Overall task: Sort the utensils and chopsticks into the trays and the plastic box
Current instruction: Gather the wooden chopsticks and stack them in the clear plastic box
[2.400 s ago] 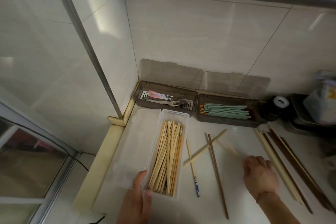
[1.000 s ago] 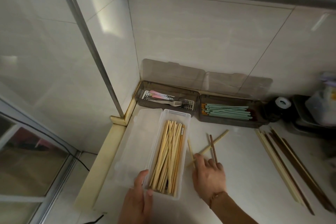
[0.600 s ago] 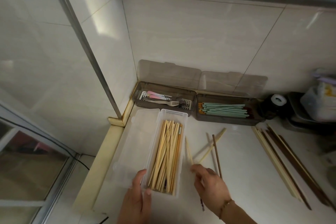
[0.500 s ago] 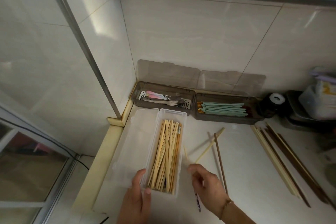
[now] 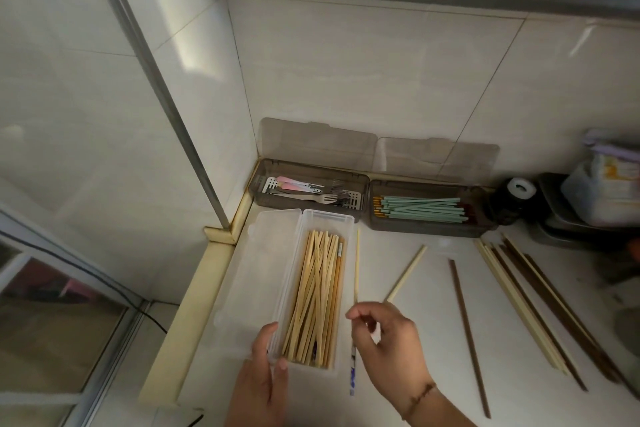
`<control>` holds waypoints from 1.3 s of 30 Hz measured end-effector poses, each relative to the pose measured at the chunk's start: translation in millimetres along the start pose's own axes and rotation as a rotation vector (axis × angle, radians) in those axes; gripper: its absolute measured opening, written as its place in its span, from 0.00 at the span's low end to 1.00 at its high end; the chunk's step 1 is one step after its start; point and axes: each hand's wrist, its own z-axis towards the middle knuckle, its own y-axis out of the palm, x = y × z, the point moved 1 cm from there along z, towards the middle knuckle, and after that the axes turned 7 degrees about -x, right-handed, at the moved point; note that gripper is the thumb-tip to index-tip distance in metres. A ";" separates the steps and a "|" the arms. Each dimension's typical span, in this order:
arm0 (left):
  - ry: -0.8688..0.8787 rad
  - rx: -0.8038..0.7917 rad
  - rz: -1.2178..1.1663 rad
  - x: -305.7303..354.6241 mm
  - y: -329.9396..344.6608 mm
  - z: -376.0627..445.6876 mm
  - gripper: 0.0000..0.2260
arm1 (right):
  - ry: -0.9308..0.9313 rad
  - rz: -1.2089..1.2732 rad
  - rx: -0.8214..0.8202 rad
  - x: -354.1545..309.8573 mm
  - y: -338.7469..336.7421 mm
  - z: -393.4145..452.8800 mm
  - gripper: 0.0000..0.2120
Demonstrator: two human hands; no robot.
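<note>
Right hand (image 5: 391, 347): I see fingers curled, pinching a pale chopstick (image 5: 356, 263) upright beside the plastic box (image 5: 341, 288).
Left hand (image 5: 263, 381): thumb and fingers clasp the box's near-left corner.

You see pale tan chopsticks (image 5: 317, 291) in the clear box (image 5: 341, 218), mint-green ones (image 5: 420, 209) at one o'clock in a smoky grey tray (image 5: 429, 229), dark brown ones (image 5: 468, 333) at three.

Clear plastic box (image 5: 341, 222) is sitting open, holding pale wooden chopsticks (image 5: 317, 298); two smoky trays (image 5: 429, 229) are lying beyond; loose brown and cream chopsticks (image 5: 467, 329) are lying right.
</note>
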 end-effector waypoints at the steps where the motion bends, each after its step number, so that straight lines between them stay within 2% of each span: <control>1: -0.005 0.011 -0.018 1.4 -0.1 -0.4 0.25 | -0.070 -0.090 -0.008 -7.9 2.9 8.4 0.13; 3: -0.023 0.038 -0.057 3.5 -0.8 -1.3 0.27 | -0.159 -0.305 -0.095 -21.1 12.6 27.5 0.09; 4: -0.031 0.044 -0.072 4.0 -0.9 -1.7 0.28 | -0.172 -0.412 -0.146 -24.6 18.5 36.5 0.10; 8: -0.061 0.012 -0.072 4.2 -5.5 -1.3 0.31 | -0.099 -0.807 -0.361 -23.6 42.5 58.9 0.12; 10: -0.062 -0.006 -0.054 4.0 -7.8 -2.2 0.30 | -0.074 -0.934 -0.455 -21.1 48.3 60.7 0.11; 13: -0.049 -0.011 0.062 6.6 -10.8 -9.1 0.27 | -0.097 -1.023 -0.546 -19.3 48.1 63.0 0.12; 16: -0.038 0.070 0.092 1.9 -12.9 -17.2 0.26 | -0.144 -0.924 -0.578 -14.3 40.2 64.1 0.15; 18: -0.019 0.120 0.055 1.8 -12.4 -21.5 0.23 | -0.243 -0.685 -0.505 -7.2 28.2 59.8 0.15; 20: 0.083 0.183 0.009 9.1 -12.0 -27.2 0.18 | -0.358 -0.432 -0.316 4.4 7.6 52.4 0.12; 22: 0.195 0.163 0.041 22.4 -7.2 -28.6 0.14 | -0.415 -0.329 -0.078 25.4 -19.7 43.3 0.09; 23: 0.284 0.139 0.101 32.5 -3.3 -26.1 0.11 | -0.392 -0.311 0.019 40.0 -35.2 38.9 0.09; 25: 0.553 0.103 0.210 57.5 8.2 -15.6 0.06 | -0.219 -0.311 0.126 73.5 -67.0 30.2 0.10; 27: 0.772 0.028 0.233 88.7 25.2 -0.4 0.06 | 0.026 -0.367 0.162 107.0 -97.4 21.6 0.09; 28: 0.817 -0.029 0.240 103.6 35.3 7.2 0.06 | 0.130 -0.406 0.168 122.4 -111.9 17.8 0.08; 30: 0.789 -0.158 0.284 127.4 58.9 20.8 0.08 | 0.279 -0.493 0.171 147.9 -137.2 12.5 0.05; 34: 0.518 -0.333 0.542 145.6 107.9 48.7 0.16 | 0.437 -0.643 0.128 178.2 -166.4 10.7 0.01; 36: 0.392 -0.354 0.628 141.8 128.3 64.2 0.17 | 0.485 -0.673 0.127 186.6 -171.7 13.2 0.05; 39: 0.274 -0.292 0.702 137.2 147.1 84.1 0.16 | 0.549 -0.676 0.102 193.3 -174.5 18.2 0.09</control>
